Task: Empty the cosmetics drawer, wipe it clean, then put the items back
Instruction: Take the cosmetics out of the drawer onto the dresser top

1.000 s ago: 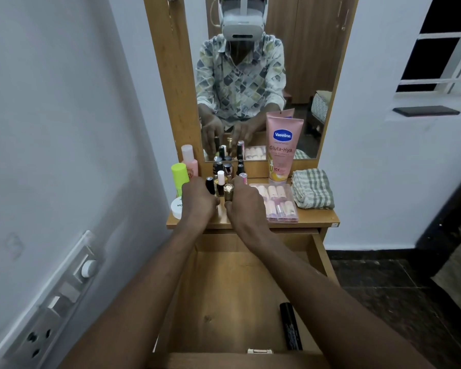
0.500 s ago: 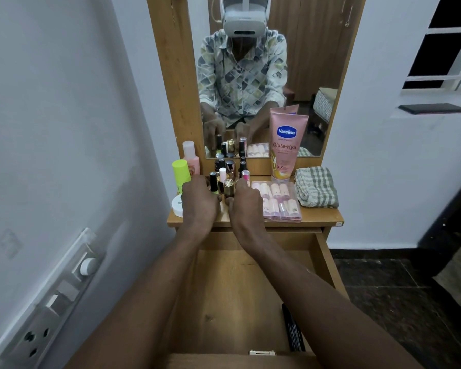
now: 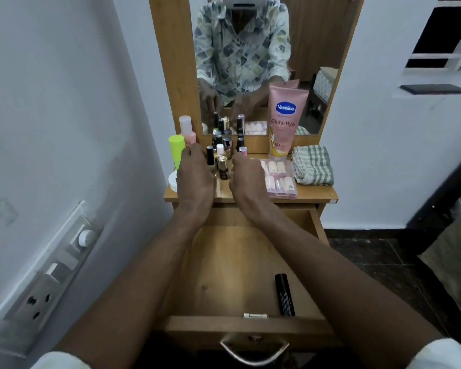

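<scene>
Head view, looking down over two bare forearms that reach away from the camera; a pulled-out light wooden drawer point(image 3: 232, 267) sits below them, nearly bare, with a slim black cosmetic tube point(image 3: 284, 294) lying along its right side near the front and a small pale gold-edged case point(image 3: 255, 315) against the inside of the front panel; a curved metal handle point(image 3: 254, 351) hangs on the drawer's near face. Beyond the drawer is a narrow wooden dresser top point(image 3: 317, 194) under a wood-framed mirror point(image 3: 314, 75). The left hand point(image 3: 196, 177) and right hand point(image 3: 246, 177) hover side by side over the near part of the top, backs up, fingers curled loosely toward a cluster of small nail-polish bottles point(image 3: 222, 155); whether either hand is gripping a bottle cannot be told, since the fingertips are hidden behind the knuckles. One gold-capped dark bottle point(image 3: 222, 167) stands in the gap between the hands. At far left stand a lime-green capped tube point(image 3: 176, 150) and a pale pink bottle with a white cap point(image 3: 186, 127); a white round jar point(image 3: 173, 180) peeks out left of the left hand. Right of the right hand lies a clear pack of pink lip balms point(image 3: 278, 179); behind it a tall pink Vaseline lotion tube point(image 3: 284, 121) leans on the mirror; a folded green-and-white checked cloth point(image 3: 313, 165) lies at far right.
</scene>
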`<state>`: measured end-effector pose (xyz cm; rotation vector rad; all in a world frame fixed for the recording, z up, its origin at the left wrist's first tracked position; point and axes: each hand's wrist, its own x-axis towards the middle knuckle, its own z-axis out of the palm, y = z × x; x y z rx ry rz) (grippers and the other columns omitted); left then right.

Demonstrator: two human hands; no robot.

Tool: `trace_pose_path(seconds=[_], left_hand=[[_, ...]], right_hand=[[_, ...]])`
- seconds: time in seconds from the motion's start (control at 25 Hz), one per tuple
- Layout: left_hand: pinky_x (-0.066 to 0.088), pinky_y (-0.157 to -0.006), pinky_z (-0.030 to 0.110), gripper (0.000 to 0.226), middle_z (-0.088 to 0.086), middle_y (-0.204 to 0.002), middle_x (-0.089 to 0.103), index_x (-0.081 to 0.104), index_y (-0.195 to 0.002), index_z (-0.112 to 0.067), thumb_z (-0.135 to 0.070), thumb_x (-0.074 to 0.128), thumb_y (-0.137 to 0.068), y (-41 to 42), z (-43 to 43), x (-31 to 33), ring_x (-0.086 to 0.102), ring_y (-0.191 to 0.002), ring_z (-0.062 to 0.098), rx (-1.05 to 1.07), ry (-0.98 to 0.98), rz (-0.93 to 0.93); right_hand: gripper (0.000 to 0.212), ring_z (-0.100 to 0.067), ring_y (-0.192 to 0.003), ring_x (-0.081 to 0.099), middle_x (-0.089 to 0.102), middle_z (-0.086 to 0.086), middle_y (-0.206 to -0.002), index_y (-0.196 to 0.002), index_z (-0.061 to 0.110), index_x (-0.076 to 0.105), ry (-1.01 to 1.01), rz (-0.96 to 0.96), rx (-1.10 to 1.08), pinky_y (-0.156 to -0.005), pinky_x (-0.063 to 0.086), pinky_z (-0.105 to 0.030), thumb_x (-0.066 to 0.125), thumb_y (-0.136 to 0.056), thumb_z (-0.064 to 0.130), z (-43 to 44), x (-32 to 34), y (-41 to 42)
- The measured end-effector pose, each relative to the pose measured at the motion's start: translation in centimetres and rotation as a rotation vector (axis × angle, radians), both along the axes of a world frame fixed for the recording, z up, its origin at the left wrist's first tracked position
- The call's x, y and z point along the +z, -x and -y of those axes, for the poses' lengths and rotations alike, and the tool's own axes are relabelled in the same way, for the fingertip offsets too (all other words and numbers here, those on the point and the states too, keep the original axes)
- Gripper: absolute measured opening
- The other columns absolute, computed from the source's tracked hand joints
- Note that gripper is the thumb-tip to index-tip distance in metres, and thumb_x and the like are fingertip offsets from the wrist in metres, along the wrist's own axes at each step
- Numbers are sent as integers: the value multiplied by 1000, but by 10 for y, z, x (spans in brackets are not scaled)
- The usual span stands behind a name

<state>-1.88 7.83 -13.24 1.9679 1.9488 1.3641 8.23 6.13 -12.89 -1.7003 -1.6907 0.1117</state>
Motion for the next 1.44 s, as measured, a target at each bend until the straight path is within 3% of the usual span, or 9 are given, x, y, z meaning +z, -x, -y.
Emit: trace_pose_path(seconds=[0.16, 0.32, 0.4, 0.6, 0.84, 0.96, 1.08, 1.28, 1.44], left_hand=[[47, -65, 23, 10, 0, -88, 66, 64, -89, -13, -17, 73, -87, -3, 42, -10, 60, -76, 12, -327, -90, -25], [60, -66, 29, 9, -2, -87, 70, 71, -99, -15, -14, 69, -90, -1, 68, -45, 69, -77, 15, -834, 688, -372], [60, -64, 24, 19, 1, -87, 70, 71, -106, -11, -2, 64, -91, 4, 71, -62, 72, -78, 17, -952, 960, -463], [60, -66, 26, 15, 6, -88, 73, 72, -101, -10, -2, 66, -90, 7, 71, -73, 73, -75, 17, -975, 1027, -297], [59, -64, 30, 16, 8, -83, 71, 71, -99, -10, 0, 59, -94, 6, 71, -83, 67, -67, 13, -822, 1028, -258], [58, -69, 31, 20, 11, -90, 70, 67, -110, -13, -7, 50, -101, 8, 67, -80, 68, -75, 16, -761, 939, 76], [59, -73, 29, 20, 11, -95, 73, 70, -113, -14, -9, 64, -94, 10, 66, -67, 71, -83, 18, -856, 946, 285], [61, -77, 39, 17, 11, -91, 75, 71, -101, -6, -6, 75, -84, 12, 68, -53, 73, -81, 24, -843, 868, 413], [60, -71, 29, 16, 11, -86, 76, 68, -104, -4, -7, 71, -88, 13, 70, -44, 74, -78, 23, -795, 732, 526]], right_hand=[[5, -9, -57, 62, 67, 1, -75, -89, 12, 68, 121, 43, 279, -54, 47, -19, 68, -91, 17, 46, 0, -44], [25, -18, -100, 61, 60, -2, -116, -112, 21, 65, 821, 630, 576, -78, 53, -30, 65, -90, 11, 86, -37, -86], [34, -21, -117, 44, 43, -1, -130, -120, 27, 59, 838, 820, 675, -90, 47, -34, 65, -90, 13, 100, -58, -94], [32, -19, -118, 39, 38, 0, -130, -125, 29, 57, 596, 846, 717, -87, 51, -35, 61, -93, 27, 105, -71, -110], [28, -8, -94, 50, 51, 7, -107, -116, 25, 62, 459, 472, 536, -80, 49, -28, 68, -89, 31, 85, -52, -130], [29, -4, -81, 48, 49, 11, -95, -116, 27, 67, 465, 372, 560, -71, 41, -17, 68, -88, 33, 81, -55, -131], [25, -5, -77, 55, 53, 13, -86, -110, 26, 72, 441, 182, 541, -66, 41, -13, 72, -86, 33, 79, -56, -127], [17, -20, -72, 69, 71, -10, -88, -98, 9, 72, 519, -768, 457, -63, 58, -29, 76, -83, 13, 84, -44, -102], [25, -20, -80, 69, 71, -4, -93, -106, 16, 71, 491, -766, 440, -63, 56, -30, 76, -83, 7, 81, -41, -82]])
